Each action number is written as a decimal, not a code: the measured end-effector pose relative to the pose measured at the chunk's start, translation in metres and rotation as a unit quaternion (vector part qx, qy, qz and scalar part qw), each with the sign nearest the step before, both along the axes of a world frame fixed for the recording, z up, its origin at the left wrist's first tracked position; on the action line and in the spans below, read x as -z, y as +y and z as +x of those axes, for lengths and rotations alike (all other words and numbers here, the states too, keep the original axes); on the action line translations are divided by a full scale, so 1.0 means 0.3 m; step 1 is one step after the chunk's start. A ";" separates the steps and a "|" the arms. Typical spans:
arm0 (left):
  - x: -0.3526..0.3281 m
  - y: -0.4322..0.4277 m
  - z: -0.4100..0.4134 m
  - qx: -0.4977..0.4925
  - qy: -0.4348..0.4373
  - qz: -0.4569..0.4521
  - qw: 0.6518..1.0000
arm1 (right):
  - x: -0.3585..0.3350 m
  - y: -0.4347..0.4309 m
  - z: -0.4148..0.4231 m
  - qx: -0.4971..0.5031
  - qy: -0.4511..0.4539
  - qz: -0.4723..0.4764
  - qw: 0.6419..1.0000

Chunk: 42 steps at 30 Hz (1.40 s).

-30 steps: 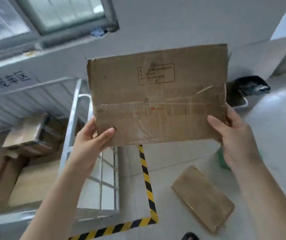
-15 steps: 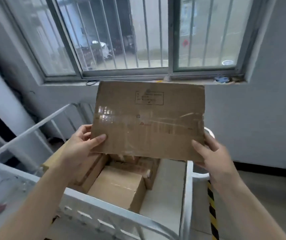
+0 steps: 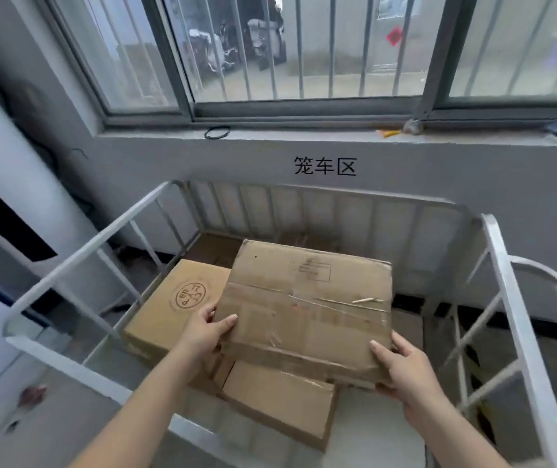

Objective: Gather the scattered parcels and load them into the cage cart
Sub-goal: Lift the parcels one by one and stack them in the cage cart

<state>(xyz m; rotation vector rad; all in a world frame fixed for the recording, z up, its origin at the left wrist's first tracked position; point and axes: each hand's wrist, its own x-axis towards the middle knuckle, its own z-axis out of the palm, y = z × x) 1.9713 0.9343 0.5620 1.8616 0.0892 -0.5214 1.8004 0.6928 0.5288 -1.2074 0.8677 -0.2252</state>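
Head view, looking down into the cage cart (image 3: 78,251), a white-painted metal frame with barred sides standing against a grey wall. A flat brown cardboard parcel (image 3: 307,309), taped across its top face and printed with a small boxed label, is held within the cart's outline, above the parcels lying inside. The left hand (image 3: 206,329) grips the parcel's near left corner, thumb on the top face and fingers curled beneath. The right hand (image 3: 402,369) grips the near right corner in the same manner, thumb on top. Both forearms reach over the cart's near rail. Below and to the left lies a stamped parcel (image 3: 176,298) bearing a round printed mark; a second taped parcel (image 3: 280,396) lies under the held parcel's near edge. Whether the held parcel touches either of them cannot be told. On the wall behind the cart are three black painted characters (image 3: 325,166). Above them runs a window sill (image 3: 304,138) carrying a black ring (image 3: 217,132), and over it a barred window (image 3: 304,45)
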 end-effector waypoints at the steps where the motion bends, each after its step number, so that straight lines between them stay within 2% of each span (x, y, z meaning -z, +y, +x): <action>1: 0.052 -0.012 0.055 0.001 0.015 0.006 1.000 | 0.056 0.008 0.051 0.009 0.019 0.010 1.000; 6: 0.350 -0.052 0.347 0.026 0.047 0.093 0.994 | 0.390 0.047 0.309 0.046 0.115 0.064 0.990; 13: 0.713 -0.072 0.548 0.109 0.056 0.236 0.964 | 0.801 0.101 0.493 0.088 0.198 0.103 0.971; 18: 0.857 -0.073 0.598 0.165 0.091 0.285 0.940 | 0.958 0.125 0.603 0.107 0.215 0.096 0.966; 21: 0.937 -0.067 0.605 0.213 0.107 0.259 0.936 | 1.050 0.137 0.670 0.096 0.232 0.062 0.966; 25: 1.017 -0.061 0.599 0.272 0.101 0.269 0.918 | 1.135 0.123 0.723 0.082 0.260 0.049 0.961; 31: 1.102 -0.017 0.619 0.345 0.154 0.310 0.873 | 1.198 0.149 0.751 0.064 0.274 0.009 0.960; 35: 1.155 -0.006 0.582 0.381 0.117 0.343 0.851 | 1.249 0.163 0.748 0.089 0.272 -0.008 0.958; 39: 1.180 0.034 0.560 0.397 0.046 0.366 0.841 | 1.270 0.160 0.729 0.082 0.260 -0.017 0.962; 42: 1.169 0.049 0.567 0.408 0.034 0.355 0.840 | 1.250 0.166 0.738 0.099 0.257 -0.022 0.961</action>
